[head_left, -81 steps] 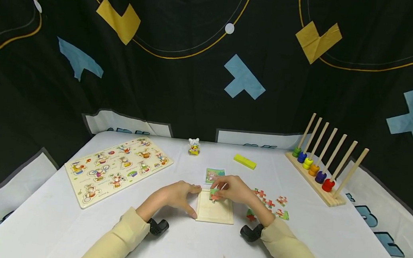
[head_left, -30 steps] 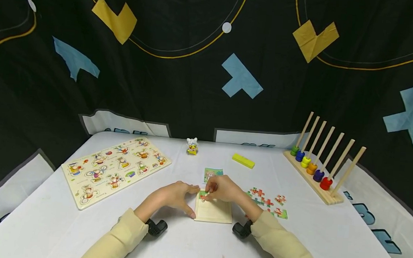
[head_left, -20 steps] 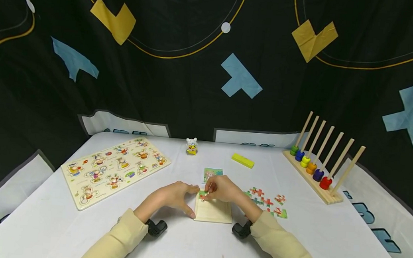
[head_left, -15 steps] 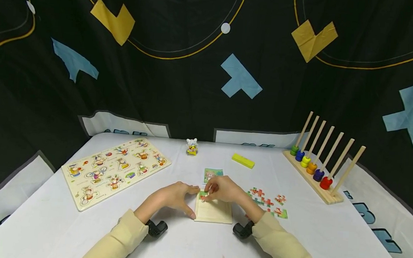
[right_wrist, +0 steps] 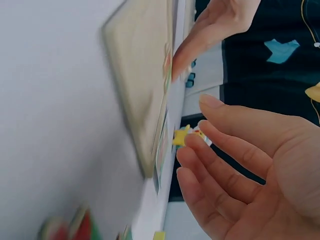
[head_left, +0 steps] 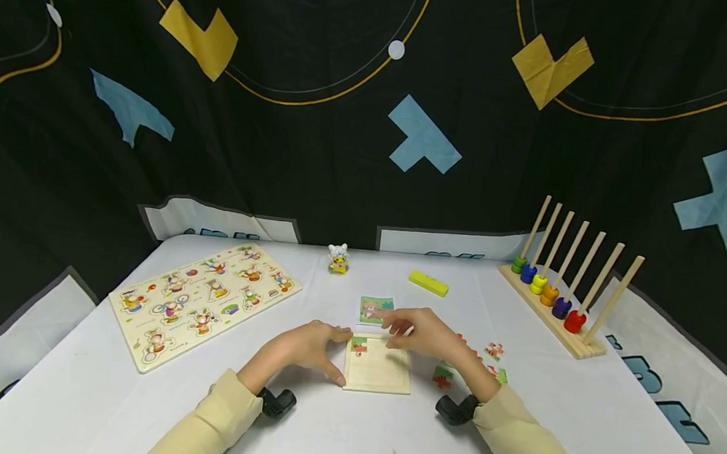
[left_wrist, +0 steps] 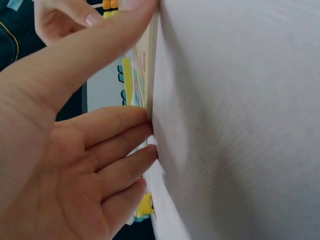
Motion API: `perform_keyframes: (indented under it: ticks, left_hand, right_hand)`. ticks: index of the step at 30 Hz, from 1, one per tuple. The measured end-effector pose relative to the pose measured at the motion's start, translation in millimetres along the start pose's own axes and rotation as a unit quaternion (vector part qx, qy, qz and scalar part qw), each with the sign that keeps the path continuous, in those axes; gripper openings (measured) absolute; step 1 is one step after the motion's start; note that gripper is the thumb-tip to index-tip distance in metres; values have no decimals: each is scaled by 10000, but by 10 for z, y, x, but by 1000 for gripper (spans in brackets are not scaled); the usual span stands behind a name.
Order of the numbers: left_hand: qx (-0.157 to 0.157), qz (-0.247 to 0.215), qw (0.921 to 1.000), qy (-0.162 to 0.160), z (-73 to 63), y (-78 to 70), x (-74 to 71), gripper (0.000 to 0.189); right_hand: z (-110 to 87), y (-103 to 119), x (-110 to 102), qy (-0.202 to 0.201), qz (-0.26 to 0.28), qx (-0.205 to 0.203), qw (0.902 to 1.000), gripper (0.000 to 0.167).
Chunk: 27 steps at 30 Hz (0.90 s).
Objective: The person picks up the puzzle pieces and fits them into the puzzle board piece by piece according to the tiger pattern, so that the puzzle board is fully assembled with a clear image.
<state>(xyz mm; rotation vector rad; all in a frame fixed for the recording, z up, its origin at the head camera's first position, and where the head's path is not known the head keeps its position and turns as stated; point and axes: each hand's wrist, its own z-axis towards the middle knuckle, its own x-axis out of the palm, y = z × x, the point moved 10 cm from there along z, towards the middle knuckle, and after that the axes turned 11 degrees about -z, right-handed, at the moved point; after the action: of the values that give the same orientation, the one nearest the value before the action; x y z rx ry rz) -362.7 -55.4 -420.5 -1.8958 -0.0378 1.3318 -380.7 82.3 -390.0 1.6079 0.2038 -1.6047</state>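
Observation:
A shallow square wooden tray lies on the white table, with one red-and-green jigsaw piece in its far left corner. My left hand touches the tray's left edge, its thumb near the front corner and its straight fingers at the far corner, as the left wrist view confirms. Above the tray's right side hovers my right hand, fingers loosely bent, holding nothing. A small picture card lies just beyond the tray, partly behind the right hand. Loose jigsaw pieces are scattered to the right, some hidden by the right forearm.
On the left lies a large wooden picture board. A small white-and-yellow figurine and a yellow block are at the back. A peg stand with coloured rings occupies the right. A dark curtain hangs behind.
My right hand brought the jigsaw piece to the tray's far left corner, let go of it there, and has moved back right. My left hand has stayed at the tray's edge.

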Motion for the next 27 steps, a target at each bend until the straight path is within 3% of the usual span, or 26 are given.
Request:
perform_keyframes:
  ticks: [12,20,27]
  left_hand:
    - [-49,-2,10000,-14,0,-20,13,89]
    - [-57,-15,10000,-15,-4,-8,10,89]
    - [52,-15,10000,-30,-11,-25,1,89]
  right_hand:
    - [-378,-283,-244,-202,-201,331,9990,24]
    - [-466,-525,-213,333,-435,704,9960,28]
    - [-487,-648,-208,305,-675,979,9924,29]
